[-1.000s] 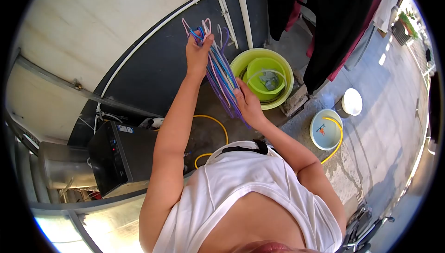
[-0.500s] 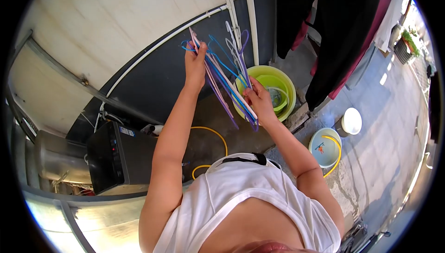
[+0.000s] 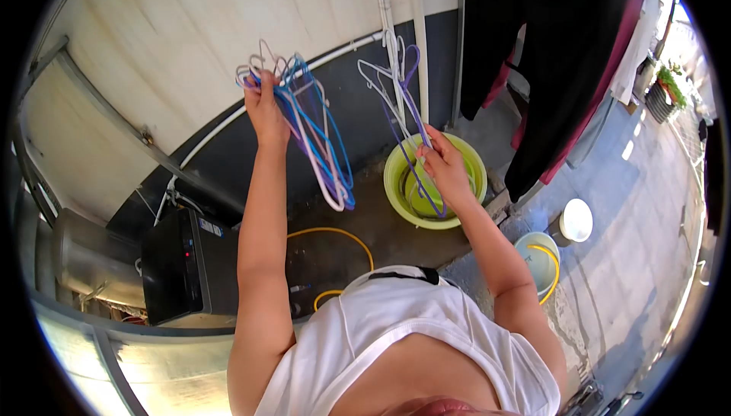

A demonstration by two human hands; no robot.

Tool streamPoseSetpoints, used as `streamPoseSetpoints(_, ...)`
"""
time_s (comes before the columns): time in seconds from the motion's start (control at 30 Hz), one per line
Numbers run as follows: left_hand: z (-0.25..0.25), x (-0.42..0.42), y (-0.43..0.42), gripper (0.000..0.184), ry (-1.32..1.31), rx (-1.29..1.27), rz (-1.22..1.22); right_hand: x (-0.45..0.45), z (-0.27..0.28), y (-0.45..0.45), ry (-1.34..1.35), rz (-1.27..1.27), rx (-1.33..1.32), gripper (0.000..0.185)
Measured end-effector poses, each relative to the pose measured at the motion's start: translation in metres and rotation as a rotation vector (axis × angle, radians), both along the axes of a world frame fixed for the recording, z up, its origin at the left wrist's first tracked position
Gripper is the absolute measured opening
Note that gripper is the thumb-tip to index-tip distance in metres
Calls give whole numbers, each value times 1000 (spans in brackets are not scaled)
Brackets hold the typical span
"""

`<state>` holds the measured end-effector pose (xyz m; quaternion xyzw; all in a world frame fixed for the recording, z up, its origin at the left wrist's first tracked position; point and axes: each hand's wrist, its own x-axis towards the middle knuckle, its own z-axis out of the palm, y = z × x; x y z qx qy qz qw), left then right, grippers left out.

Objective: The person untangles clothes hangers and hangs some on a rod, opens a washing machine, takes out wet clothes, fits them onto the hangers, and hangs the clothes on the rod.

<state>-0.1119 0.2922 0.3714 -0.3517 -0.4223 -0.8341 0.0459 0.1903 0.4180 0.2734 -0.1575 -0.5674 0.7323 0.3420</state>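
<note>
My left hand (image 3: pixel 266 111) grips a bunch of clothes hangers (image 3: pixel 326 153) near their hooks, blue, white and purple ones, which hang down and to the right. Closed round the side of a few more hangers (image 3: pixel 405 100), purple and white or grey, is my right hand (image 3: pixel 443 166). Those hangers point hook-up, and their lower ends overlap the view of a yellow-green basin (image 3: pixel 391 187) below. A gap separates the two bunches. How many hangers each hand has is hard to make out.
Dark clothes (image 3: pixel 544 43) hang at the right. A black appliance (image 3: pixel 171 264) stands at the left. A yellow hose (image 3: pixel 346 239) crosses the floor. A light-blue bucket (image 3: pixel 525 244) and a white bucket (image 3: pixel 576 220) stand right, and white pipes (image 3: pixel 419 58) run up the wall.
The hangers, bunched together before, are parted into two groups. My left hand has moved left and up with most of them; my right hand has shifted slightly right and down with the others.
</note>
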Motion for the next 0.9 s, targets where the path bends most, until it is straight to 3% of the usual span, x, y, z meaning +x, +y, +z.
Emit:
streamPoseSetpoints(0.17, 4, 9, -34, 12, -186, -154, -23, 14, 93, 20, 92, -99, 224, 46)
streamPoseSetpoints(0.3, -10, -1, -53, 9, -185, -348, 61, 18, 182, 48, 221, -144, 423, 46)
streamPoseSetpoints(0.53, -14, -11, -88, 13, -282, -672, -76, 15, 343, 73, 433, -462, 774, 46)
streamPoseSetpoints(0.7, -25, -9, -103, 8, -300, -790, -19, 6, 441, 96, 520, -525, 883, 50)
streamPoseSetpoints(0.77, -27, -8, -106, 6, -300, -772, 17, 3, 474, 100, 469, -589, 945, 44)
streamPoseSetpoints(0.87, -31, -7, -107, 5, -303, -731, 40, -29, 542, 179, 392, -737, 1301, 14)
streamPoseSetpoints(0.9, -28, -3, -107, 4, -314, -719, 42, -30, 556, 188, 213, -893, 1536, 14)
